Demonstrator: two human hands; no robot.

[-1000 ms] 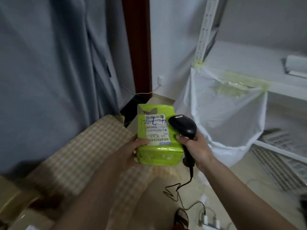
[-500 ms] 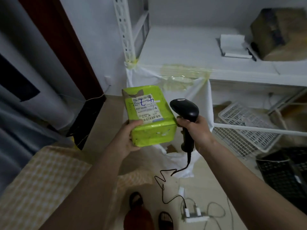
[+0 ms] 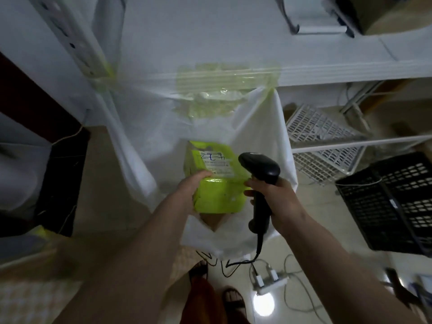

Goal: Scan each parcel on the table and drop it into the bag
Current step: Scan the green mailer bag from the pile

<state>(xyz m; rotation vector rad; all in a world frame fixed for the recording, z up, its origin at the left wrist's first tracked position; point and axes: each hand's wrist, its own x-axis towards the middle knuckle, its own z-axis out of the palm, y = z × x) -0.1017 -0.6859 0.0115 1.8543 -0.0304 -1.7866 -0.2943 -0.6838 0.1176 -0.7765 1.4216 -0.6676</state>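
Since half a second ago I have carried the green parcel (image 3: 217,183) forward; it now hangs over the open mouth of the white bag (image 3: 149,127), label up. My left hand (image 3: 189,190) grips its near left corner, thumb on top, fingers clamped beneath. My right hand (image 3: 278,202) has its fingers wrapped round the black scanner (image 3: 259,169), just beside the parcel's right edge. The bag's far rim is taped to the shelf (image 3: 350,73); its sides leave room below the parcel.
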